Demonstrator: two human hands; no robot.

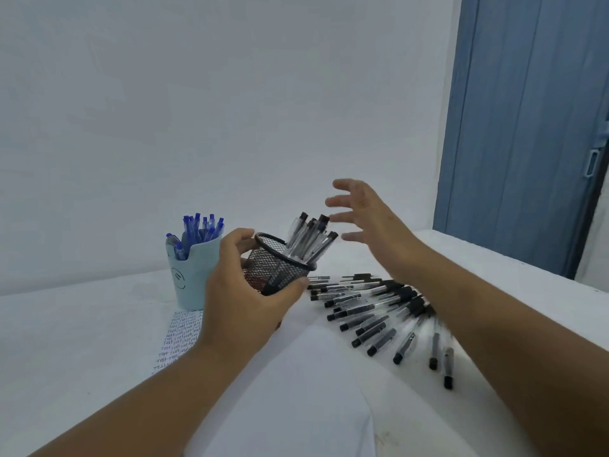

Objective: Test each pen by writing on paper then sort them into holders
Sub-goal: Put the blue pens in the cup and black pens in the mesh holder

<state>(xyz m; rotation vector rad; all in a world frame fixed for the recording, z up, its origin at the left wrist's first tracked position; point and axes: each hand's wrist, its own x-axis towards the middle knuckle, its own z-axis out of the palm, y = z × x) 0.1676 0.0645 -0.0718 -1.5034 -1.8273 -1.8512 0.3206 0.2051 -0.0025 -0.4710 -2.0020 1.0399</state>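
Note:
My left hand (245, 285) grips a black mesh holder (275, 270), tilted to the right above the table, with several black pens (309, 240) leaning out of its mouth. Just right of those pens my right hand (365, 214) hovers with fingers spread and nothing in it. A fan of black pens (379, 313) lies on the table under my right forearm. To the left stands a light blue holder (188, 275) full of blue pens (197, 230). The paper (179, 338) with rows of test writing lies in front of the blue holder, partly hidden by my left arm.
A white table (82, 341) carries everything, with a white wall close behind it. A blue door (527, 127) stands at the right. A white sheet or cloth fold (296, 390) lies between my forearms.

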